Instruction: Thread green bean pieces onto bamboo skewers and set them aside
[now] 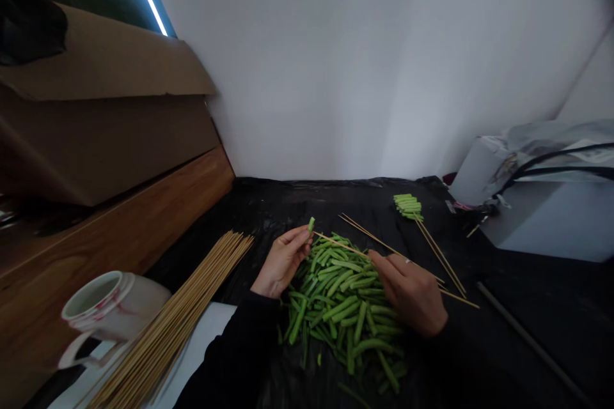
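Note:
My left hand (284, 260) pinches a short green bean piece (311, 224) between thumb and fingers, above the left edge of a pile of cut green beans (346, 307). My right hand (412, 293) rests on the right side of the pile and grips a thin bamboo skewer (338, 245), whose tip points at the bean piece. Both sleeves are black. A finished skewer of bean pieces (408, 206) lies further back on the black plastic sheet (503, 326), its sticks running toward my right hand.
A large bundle of bare bamboo skewers (177, 323) lies at the left, beside a white mug (103, 307). Cardboard (105, 115) and a wooden board (115, 236) lean along the left. A white box with black cables (542, 204) stands at the right by the white wall.

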`<action>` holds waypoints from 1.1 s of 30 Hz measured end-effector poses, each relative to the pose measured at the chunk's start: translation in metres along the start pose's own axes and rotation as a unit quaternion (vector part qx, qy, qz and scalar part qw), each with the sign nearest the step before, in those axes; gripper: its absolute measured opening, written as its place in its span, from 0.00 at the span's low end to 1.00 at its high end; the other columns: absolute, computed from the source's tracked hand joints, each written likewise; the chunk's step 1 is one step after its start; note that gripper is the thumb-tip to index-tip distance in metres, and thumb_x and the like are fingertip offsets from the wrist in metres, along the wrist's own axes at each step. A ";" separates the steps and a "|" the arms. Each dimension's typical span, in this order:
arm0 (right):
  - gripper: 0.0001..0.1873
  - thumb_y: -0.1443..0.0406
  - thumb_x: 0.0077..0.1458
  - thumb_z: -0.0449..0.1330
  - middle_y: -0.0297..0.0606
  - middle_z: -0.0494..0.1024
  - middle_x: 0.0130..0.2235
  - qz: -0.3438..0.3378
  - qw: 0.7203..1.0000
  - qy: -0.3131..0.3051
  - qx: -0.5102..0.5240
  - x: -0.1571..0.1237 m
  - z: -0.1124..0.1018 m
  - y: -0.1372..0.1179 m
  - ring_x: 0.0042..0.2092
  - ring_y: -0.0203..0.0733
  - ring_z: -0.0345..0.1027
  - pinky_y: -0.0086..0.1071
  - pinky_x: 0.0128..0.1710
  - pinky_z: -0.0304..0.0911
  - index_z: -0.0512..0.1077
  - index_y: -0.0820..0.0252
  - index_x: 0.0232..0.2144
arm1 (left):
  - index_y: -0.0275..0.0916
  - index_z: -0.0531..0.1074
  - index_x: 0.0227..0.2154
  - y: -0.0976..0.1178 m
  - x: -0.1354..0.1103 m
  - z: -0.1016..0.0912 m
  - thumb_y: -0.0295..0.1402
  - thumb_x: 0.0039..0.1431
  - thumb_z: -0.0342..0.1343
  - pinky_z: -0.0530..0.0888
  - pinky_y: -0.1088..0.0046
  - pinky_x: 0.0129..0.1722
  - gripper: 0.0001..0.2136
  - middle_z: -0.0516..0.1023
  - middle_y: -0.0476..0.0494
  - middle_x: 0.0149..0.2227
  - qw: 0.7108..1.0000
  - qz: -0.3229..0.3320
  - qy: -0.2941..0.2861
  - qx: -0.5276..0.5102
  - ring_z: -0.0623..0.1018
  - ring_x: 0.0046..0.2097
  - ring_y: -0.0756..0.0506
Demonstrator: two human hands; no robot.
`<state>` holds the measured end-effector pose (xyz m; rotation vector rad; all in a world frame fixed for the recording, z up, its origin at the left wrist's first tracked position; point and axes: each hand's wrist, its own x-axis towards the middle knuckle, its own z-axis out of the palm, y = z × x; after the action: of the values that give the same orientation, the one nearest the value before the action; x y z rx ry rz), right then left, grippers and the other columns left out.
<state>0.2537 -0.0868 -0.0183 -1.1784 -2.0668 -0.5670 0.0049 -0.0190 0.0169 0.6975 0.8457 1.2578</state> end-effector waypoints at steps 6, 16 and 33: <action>0.16 0.73 0.60 0.52 0.34 0.71 0.28 -0.005 1.000 0.001 -0.001 0.000 0.001 -0.001 0.32 0.34 0.65 0.29 0.32 0.56 0.72 0.63 0.49 | 0.34 0.81 0.31 -0.011 -0.007 0.011 0.33 0.37 0.73 0.71 0.76 0.35 0.15 0.81 0.43 0.30 0.997 0.002 -0.010 0.073 0.75 0.31 0.51; 0.18 0.74 0.60 0.50 0.35 0.73 0.30 -0.015 1.000 -0.002 -0.001 -0.002 0.003 -0.004 0.30 0.34 0.66 0.30 0.31 0.56 0.71 0.64 0.49 | 0.34 0.81 0.29 -0.010 -0.010 0.015 0.38 0.39 0.71 0.67 0.77 0.31 0.15 0.79 0.44 0.27 0.996 0.019 -0.028 0.077 0.71 0.28 0.52; 0.17 0.73 0.61 0.49 0.34 0.72 0.28 0.005 1.000 0.005 -0.008 0.001 -0.003 -0.008 0.31 0.33 0.66 0.28 0.31 0.56 0.71 0.63 0.49 | 0.33 0.81 0.32 -0.015 -0.006 0.013 0.36 0.38 0.72 0.69 0.81 0.29 0.16 0.78 0.46 0.28 1.000 0.012 0.003 0.023 0.72 0.29 0.54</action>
<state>0.2475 -0.0916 -0.0157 -1.1916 -2.0502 -0.5858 0.0233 -0.0279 0.0118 0.7424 0.8749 1.2648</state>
